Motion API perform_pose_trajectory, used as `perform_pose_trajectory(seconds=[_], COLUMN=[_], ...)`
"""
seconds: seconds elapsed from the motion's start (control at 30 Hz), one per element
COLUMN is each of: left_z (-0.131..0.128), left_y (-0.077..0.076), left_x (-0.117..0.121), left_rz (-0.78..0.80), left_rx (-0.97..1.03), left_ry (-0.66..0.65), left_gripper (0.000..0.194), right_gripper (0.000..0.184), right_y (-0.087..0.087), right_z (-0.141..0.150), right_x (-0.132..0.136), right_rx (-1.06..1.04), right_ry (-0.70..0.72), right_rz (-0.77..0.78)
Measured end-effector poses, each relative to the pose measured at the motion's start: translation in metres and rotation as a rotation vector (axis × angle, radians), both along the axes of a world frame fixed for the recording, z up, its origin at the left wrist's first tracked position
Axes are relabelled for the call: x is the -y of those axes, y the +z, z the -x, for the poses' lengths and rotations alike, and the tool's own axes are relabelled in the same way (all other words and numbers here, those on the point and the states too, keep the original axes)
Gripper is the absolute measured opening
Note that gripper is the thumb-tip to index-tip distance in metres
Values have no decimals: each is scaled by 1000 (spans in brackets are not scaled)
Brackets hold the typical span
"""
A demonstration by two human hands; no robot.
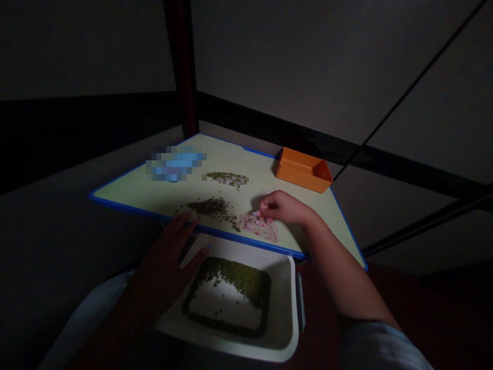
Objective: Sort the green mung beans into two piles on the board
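My left hand [175, 246] is at the near edge of the pale board [308, 231], fingers apart. Its fingertips are close to a dark heap of small beans [210, 206], and its thumb is over the rim of a white tub [287, 298]. Inside the tub, green beans [246, 280] that look like mung beans are banked at the back right and along the walls. On the board, my right hand [283, 206] is closed in a pinch just above a pink protractor-like shape [258, 228]. Whatever its fingertips hold is too small to make out.
An orange open box [304, 172] sits at the board's back right corner. Another spread of green beans [229, 178] lies farther back. To its left is a blurred-out blue item [177, 164]. Panelled walls rise behind the board's blue edge.
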State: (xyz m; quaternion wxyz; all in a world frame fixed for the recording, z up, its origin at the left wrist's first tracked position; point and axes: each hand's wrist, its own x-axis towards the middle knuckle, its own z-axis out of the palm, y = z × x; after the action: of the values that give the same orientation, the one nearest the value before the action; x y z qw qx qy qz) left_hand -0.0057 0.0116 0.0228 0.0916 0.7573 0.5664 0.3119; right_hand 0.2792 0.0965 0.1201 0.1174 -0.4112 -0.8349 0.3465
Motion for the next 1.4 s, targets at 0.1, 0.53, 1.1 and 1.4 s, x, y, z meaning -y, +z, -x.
perform_pose_trajectory(seconds=[0.1, 0.53, 1.1, 1.4], left_z=[0, -1, 0, -1], left_y=[0, 1, -1, 1], left_x=[0, 1, 1, 2], left_rz=[2, 17, -10, 18], left_rx=[-11, -21, -16, 13], left_ry=[-3, -3, -13, 3], left_gripper=[69, 70, 67, 66], right_gripper=[16, 22, 19, 23], right_y=[-1, -6, 0, -5], right_z=[1, 7, 7, 13], right_x=[0, -2, 2, 1], right_rx=[-1, 7, -1, -28], right_ry=[23, 58, 6, 36], right_rz=[-5, -35, -27, -45])
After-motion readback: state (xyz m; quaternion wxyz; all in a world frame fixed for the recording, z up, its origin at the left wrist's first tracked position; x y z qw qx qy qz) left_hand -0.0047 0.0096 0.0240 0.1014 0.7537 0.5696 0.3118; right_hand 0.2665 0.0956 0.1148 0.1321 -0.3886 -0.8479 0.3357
